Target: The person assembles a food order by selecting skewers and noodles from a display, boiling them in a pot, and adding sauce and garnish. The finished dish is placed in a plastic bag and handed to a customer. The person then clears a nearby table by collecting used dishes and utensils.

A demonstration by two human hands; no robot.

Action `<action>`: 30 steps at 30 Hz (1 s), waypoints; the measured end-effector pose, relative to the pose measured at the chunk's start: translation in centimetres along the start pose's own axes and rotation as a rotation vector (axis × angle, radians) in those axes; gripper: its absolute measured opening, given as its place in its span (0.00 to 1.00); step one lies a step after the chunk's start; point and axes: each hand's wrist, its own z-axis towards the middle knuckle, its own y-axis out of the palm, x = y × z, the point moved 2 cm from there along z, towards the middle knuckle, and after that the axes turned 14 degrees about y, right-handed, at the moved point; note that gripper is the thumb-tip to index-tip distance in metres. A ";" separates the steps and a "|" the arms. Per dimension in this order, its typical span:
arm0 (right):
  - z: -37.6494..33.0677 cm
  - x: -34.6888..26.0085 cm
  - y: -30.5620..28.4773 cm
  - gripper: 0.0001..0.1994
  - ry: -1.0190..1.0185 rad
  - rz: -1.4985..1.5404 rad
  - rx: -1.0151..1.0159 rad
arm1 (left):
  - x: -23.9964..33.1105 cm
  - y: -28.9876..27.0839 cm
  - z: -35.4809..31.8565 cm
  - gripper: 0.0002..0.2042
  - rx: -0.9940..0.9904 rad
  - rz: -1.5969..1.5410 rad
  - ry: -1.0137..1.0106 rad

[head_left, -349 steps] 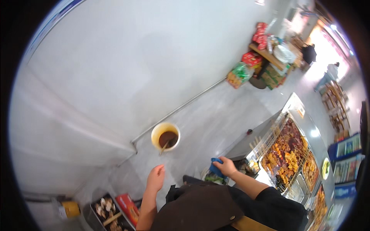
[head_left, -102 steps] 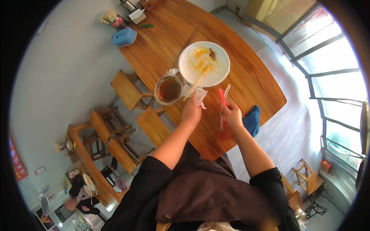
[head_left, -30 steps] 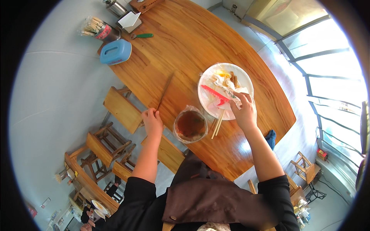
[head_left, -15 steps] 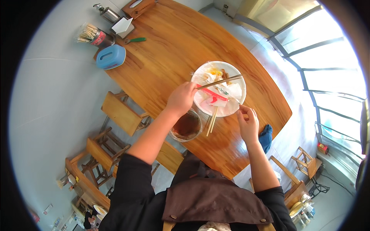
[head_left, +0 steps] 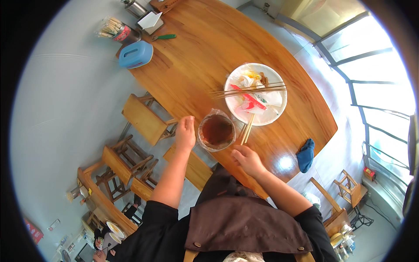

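A bowl lined with clear plastic [head_left: 217,131], holding dark reddish-brown liquid, stands near the table's front edge. My left hand [head_left: 185,134] is just left of it, fingers stretched out and nothing in them. To the lower right of the bowl is my right hand [head_left: 248,160], its fingers loosely bent and holding nothing that I can see. Behind the bowl sits a white plate [head_left: 279,111] heaped with crumpled tissues, food scraps and a red-and-white wrapper [head_left: 254,102]. Several thin sticks [head_left: 231,93] lie across that plate, and a pair of light chopsticks [head_left: 248,131] leans over its near rim.
On the wooden table [head_left: 196,52] a blue cloth [head_left: 306,155] lies near the right corner. At the back left stand a blue tissue box [head_left: 136,54], a chopstick holder [head_left: 126,34] and a green-handled opener [head_left: 165,37]. Wooden stools [head_left: 146,120] line the left side.
Both hands have left the plate: the left moved down and left beside the bowl, the right down and left near the bowl's front. The sticks my left hand held now lie across the plate.
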 end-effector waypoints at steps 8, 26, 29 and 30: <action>3.9 1.3 4.7 0.15 0.015 0.235 0.022 | -3.4 2.2 -2.8 0.25 -0.193 -0.579 -0.229; -13.1 4.9 -6.5 0.10 -0.033 0.008 0.232 | 4.8 10.4 -10.8 0.09 -0.866 -1.141 -0.453; -14.2 6.7 -8.6 0.09 0.040 0.130 0.255 | 5.1 12.9 -12.0 0.07 -0.830 -1.023 -0.422; -14.3 7.2 -9.2 0.09 0.027 0.129 0.292 | 5.1 13.8 -12.3 0.07 -0.788 -0.958 -0.415</action>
